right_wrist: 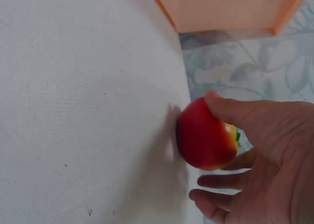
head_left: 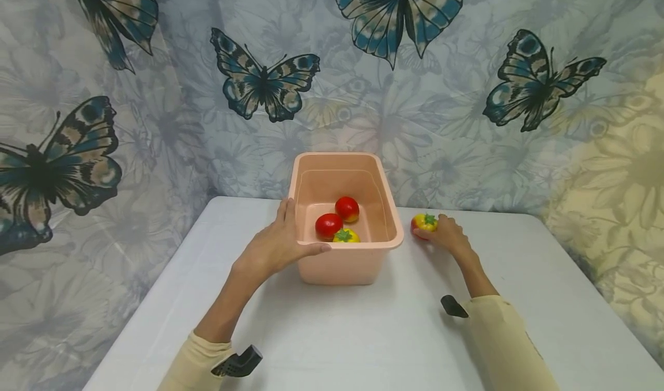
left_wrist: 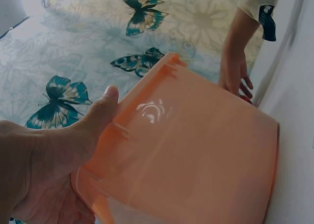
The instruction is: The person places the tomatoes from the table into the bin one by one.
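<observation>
A peach-coloured plastic bin stands on the white table. My left hand grips its near left corner, the thumb over the front rim and the fingers along the left side; the left wrist view shows this hand at the rim too. To the right of the bin, my right hand holds a round toy fruit, red with a yellow top and green leaves. In the right wrist view the thumb presses the red side of this fruit, close to the tabletop, with a finger partly hidden behind it.
Inside the bin lie two red fruits and a yellow-topped one with green leaves, partly hidden by the front rim. A butterfly-print cloth hangs right behind the table's far edge.
</observation>
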Motion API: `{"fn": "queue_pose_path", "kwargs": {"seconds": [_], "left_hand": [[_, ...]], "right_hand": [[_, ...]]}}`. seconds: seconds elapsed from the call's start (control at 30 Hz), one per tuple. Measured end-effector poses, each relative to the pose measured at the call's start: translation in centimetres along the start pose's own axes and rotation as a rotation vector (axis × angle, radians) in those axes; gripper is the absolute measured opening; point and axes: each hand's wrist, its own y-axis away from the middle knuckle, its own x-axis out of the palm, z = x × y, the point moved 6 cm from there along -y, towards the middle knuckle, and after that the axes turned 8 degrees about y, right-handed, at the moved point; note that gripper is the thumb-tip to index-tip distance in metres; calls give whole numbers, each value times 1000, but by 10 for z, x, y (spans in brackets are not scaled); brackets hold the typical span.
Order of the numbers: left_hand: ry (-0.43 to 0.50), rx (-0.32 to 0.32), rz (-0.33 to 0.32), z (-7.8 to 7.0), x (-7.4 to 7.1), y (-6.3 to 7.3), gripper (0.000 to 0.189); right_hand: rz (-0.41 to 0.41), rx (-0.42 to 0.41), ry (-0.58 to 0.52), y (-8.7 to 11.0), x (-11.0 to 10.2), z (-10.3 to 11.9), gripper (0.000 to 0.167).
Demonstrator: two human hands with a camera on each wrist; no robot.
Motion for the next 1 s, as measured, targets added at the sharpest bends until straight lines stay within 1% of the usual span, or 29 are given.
{"fn": "queue_pose_path", "kwargs": {"seconds": [0.07, 0.13, 0.23, 0.33, 0.4, 0.5, 0.57, 0.73, 1.0], "left_hand": [[-10, 3, -2, 0, 0, 0, 132], [-12, 2, -1, -1, 0, 0, 132], [-15, 10, 0, -2, 0, -1, 132], [-20, 15, 0, -3, 0, 0, 132], [-25, 17, 0, -4, -1, 1, 132], [-29, 17, -1, -4, -1, 1, 132], [-29, 18, -1, -3, -1, 1, 132], [-33, 12, -2, -3, -1, 1, 131], [-29, 8, 2, -3, -1, 1, 132]], "right_hand": [[-9, -25, -2, 2, 1, -1, 91], [-45, -48, -29, 4, -1, 0, 88], [-143, -87, -95, 8, -9, 4, 85], [-262, -160, -163, 15, -20, 10, 80], [-338, -215, -177, 20, -28, 15, 79], [-403, -263, -197, 28, -38, 21, 78], [-419, -278, -209, 31, -43, 25, 77], [-428, -298, -216, 40, -54, 35, 75], [-451, -290, -258, 52, -67, 49, 77]]}}
